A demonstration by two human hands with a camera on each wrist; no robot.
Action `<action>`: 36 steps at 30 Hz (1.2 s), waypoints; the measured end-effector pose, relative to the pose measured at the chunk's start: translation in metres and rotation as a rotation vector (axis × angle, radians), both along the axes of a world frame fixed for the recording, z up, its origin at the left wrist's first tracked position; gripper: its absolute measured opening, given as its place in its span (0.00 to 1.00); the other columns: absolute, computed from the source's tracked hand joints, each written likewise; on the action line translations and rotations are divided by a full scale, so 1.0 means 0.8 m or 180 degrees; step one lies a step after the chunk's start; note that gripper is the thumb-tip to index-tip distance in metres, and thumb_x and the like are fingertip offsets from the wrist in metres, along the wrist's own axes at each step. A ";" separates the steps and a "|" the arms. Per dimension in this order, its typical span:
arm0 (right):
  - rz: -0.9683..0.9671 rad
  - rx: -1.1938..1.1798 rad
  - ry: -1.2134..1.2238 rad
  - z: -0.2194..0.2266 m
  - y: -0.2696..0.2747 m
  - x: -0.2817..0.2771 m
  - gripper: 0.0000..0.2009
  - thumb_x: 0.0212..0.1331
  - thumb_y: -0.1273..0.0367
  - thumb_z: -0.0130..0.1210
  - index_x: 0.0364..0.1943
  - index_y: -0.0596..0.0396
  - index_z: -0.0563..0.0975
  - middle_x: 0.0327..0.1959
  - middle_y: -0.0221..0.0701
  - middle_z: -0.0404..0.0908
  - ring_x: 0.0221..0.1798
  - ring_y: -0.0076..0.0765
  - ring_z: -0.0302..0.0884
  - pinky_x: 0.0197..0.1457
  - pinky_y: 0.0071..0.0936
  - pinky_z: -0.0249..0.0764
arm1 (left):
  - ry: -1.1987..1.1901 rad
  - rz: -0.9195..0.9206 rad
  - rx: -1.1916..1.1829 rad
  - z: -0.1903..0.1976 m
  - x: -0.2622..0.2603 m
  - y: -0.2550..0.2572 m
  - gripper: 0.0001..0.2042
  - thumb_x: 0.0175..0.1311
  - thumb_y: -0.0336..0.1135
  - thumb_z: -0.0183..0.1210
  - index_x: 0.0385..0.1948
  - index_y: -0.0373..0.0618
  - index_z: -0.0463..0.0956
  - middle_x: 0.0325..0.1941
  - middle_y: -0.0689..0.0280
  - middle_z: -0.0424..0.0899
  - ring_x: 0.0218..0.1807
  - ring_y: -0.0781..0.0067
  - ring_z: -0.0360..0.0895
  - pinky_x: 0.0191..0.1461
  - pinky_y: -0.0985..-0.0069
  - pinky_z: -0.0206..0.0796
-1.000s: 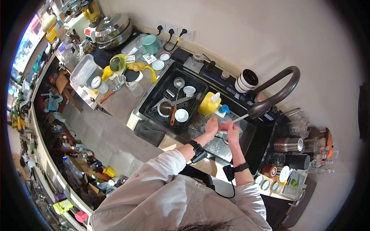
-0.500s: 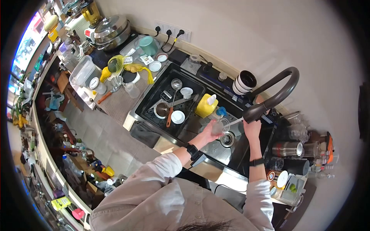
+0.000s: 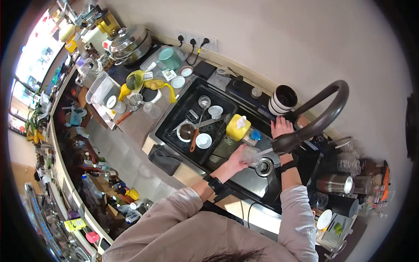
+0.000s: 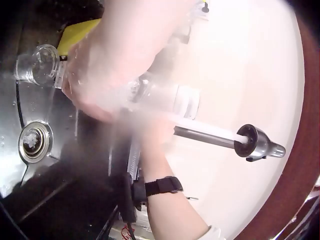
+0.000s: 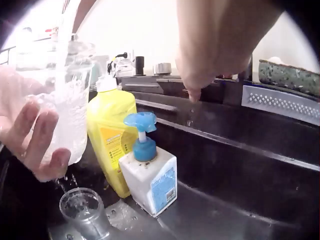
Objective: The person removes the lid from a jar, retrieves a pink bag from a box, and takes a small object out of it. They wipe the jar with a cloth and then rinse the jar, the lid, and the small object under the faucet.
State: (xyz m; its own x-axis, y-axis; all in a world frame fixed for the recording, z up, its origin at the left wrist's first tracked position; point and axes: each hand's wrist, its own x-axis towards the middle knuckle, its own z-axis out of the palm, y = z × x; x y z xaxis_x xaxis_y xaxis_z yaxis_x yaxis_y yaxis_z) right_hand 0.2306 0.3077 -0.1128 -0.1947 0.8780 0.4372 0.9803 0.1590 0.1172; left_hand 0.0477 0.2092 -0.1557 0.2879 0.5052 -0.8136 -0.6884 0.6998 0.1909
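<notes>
My left hand (image 3: 238, 159) grips a clear glass (image 3: 252, 154) over the black sink (image 3: 244, 177), just under the faucet head (image 3: 288, 142). In the right wrist view water runs into the clear glass (image 5: 70, 112) and drips off my left hand (image 5: 30, 137). The left wrist view shows the same hand (image 4: 100, 70) blurred around the clear glass (image 4: 160, 95), above the drain (image 4: 34, 142). My right hand (image 3: 281, 126) lies with fingers spread on the ledge behind the sink, holding nothing; its fingers (image 5: 200, 65) point down at that ledge.
A yellow soap bottle (image 5: 112, 132) and a white pump bottle with a blue top (image 5: 149, 172) stand at the sink's back. A small glass (image 5: 85, 210) sits on the sink floor. A dish rack (image 3: 174, 124) with utensils fills the left basin. Stacked cups (image 3: 281, 98) stand by the faucet.
My right hand let go of the glass, rose to the faucet head, then moved back to the ledge behind the sink. My left hand keeps the glass under the spout.
</notes>
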 end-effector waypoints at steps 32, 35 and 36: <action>-0.0271 0.0071 0.2591 0.097 -0.295 -0.105 0.10 0.54 0.73 0.60 0.40 0.60 0.80 0.44 0.40 0.77 0.45 0.47 0.74 0.49 0.37 0.72 | 0.0107 0.0052 0.0626 0.069 0.044 -0.018 0.12 0.57 0.41 0.62 0.36 0.48 0.72 0.31 0.68 0.76 0.35 0.73 0.76 0.39 0.71 0.73; -0.0280 -0.0176 0.2319 0.088 -0.290 -0.105 0.07 0.55 0.74 0.58 0.38 0.61 0.80 0.43 0.39 0.78 0.44 0.48 0.72 0.49 0.38 0.70 | 0.0075 -0.0101 0.0871 0.079 0.041 -0.019 0.10 0.56 0.38 0.63 0.33 0.48 0.72 0.29 0.69 0.75 0.30 0.74 0.75 0.33 0.73 0.71; -0.0277 -0.0232 0.2278 0.091 -0.288 -0.106 0.06 0.57 0.73 0.56 0.36 0.62 0.79 0.43 0.38 0.78 0.44 0.48 0.72 0.50 0.39 0.69 | 0.0139 -0.0165 0.0949 0.080 0.041 -0.020 0.10 0.56 0.36 0.64 0.32 0.48 0.73 0.29 0.70 0.75 0.30 0.75 0.75 0.32 0.74 0.70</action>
State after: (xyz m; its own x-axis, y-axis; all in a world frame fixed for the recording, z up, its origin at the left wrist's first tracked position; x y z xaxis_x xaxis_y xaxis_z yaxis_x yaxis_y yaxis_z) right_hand 0.1454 0.0773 -0.0399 0.1892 0.9092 0.3710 0.8222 0.0598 -0.5660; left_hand 0.0804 0.1935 -0.0920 0.2876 0.7091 -0.6437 -0.6399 0.6424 0.4218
